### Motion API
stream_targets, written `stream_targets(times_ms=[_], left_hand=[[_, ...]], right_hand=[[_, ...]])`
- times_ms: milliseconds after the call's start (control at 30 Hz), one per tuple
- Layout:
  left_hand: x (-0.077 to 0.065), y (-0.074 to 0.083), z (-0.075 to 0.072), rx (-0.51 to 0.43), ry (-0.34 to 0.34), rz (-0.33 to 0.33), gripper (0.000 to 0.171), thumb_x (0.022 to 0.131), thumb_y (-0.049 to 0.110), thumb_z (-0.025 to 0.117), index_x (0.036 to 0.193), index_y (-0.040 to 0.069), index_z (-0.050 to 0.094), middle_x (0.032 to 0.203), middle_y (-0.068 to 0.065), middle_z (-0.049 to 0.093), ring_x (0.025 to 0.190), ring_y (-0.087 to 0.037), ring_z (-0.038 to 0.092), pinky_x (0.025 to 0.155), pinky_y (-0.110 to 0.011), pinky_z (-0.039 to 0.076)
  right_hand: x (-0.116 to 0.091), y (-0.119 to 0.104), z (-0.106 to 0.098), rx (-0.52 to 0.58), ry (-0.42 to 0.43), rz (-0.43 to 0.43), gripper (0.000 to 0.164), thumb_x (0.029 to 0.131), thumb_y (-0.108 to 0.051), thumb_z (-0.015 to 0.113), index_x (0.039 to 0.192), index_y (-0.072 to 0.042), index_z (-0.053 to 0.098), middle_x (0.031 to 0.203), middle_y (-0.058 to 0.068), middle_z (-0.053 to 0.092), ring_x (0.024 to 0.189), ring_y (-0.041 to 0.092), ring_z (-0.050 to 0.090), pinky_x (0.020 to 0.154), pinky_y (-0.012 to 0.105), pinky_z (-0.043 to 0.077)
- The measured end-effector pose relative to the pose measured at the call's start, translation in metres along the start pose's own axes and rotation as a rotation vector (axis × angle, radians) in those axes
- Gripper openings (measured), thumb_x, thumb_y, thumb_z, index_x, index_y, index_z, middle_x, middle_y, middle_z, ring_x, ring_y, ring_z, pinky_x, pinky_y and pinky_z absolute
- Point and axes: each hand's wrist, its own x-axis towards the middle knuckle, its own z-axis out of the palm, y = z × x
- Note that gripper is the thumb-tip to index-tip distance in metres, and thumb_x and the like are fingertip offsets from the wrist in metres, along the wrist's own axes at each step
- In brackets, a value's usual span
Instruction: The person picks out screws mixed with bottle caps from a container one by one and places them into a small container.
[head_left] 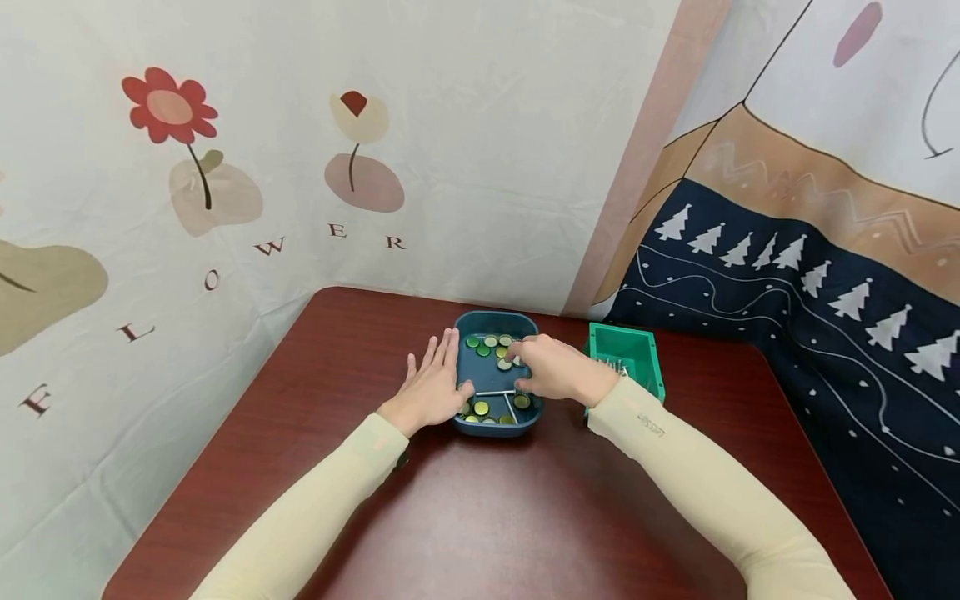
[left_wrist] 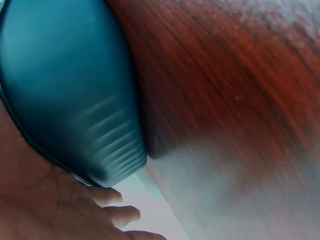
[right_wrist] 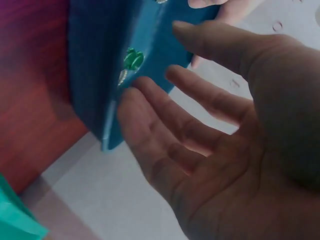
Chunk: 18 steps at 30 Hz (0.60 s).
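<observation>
A blue tray (head_left: 476, 372) stands on the table, with thin dividers (head_left: 493, 392) across its near part. Green caps (head_left: 472, 342) and paler ones lie in its far section; several yellowish caps (head_left: 481, 408) sit in the near compartments. My left hand (head_left: 429, 392) rests along the tray's left side, its fingers straight and pointing away from me. Over the right side of the tray is my right hand (head_left: 562, 369), fingers loosely bent and spread above the caps. In the right wrist view, nothing shows between its thumb and fingers.
A green box (head_left: 643, 354) with small metal pieces (head_left: 617, 365) inside stands right of the tray, partly behind my right forearm. The reddish-brown table (head_left: 360, 358) backs onto a printed cloth (head_left: 465, 167) with flowers; a dark tree-patterned cloth (head_left: 750, 292) hangs at the right.
</observation>
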Motion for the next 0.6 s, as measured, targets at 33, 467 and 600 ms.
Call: stream_targets(times_ms=[33,467,600], left_hand=[[0.000,0.000,0.000,0.004,-0.002,0.000,0.102,0.118,0.045,0.059,0.188,0.011,-0.006,0.199,-0.012,-0.003,0.186,-0.043,0.001,0.144,-0.080,0.005],[0.000,-0.002,0.001,-0.009,-0.022,-0.005,0.102,0.119,0.045,0.059,0.188,0.012,-0.008,0.199,-0.014,-0.002,0.186,-0.043,-0.001,0.143,-0.081,0.003],[0.000,-0.003,0.000,-0.018,-0.021,0.000,0.102,0.119,0.044,0.059,0.188,0.011,-0.008,0.199,-0.014,-0.004,0.186,-0.044,-0.001,0.143,-0.082,0.002]], right_hand=[[0.003,-0.002,-0.001,-0.009,-0.022,-0.003,0.048,0.106,-0.018,0.087,0.151,-0.003,0.075,0.145,0.020,0.079,0.117,0.027,0.079,0.101,0.043,0.071],[0.047,-0.032,0.008,-0.155,-0.329,0.050,0.024,0.107,-0.018,0.087,0.127,-0.006,0.083,0.106,0.009,0.084,0.088,0.020,0.075,0.084,0.036,0.065],[0.059,-0.037,0.013,-0.187,-0.414,0.136,0.012,0.108,-0.016,0.084,0.118,-0.010,0.081,0.089,0.004,0.077,0.066,0.014,0.065,0.066,0.030,0.055]])
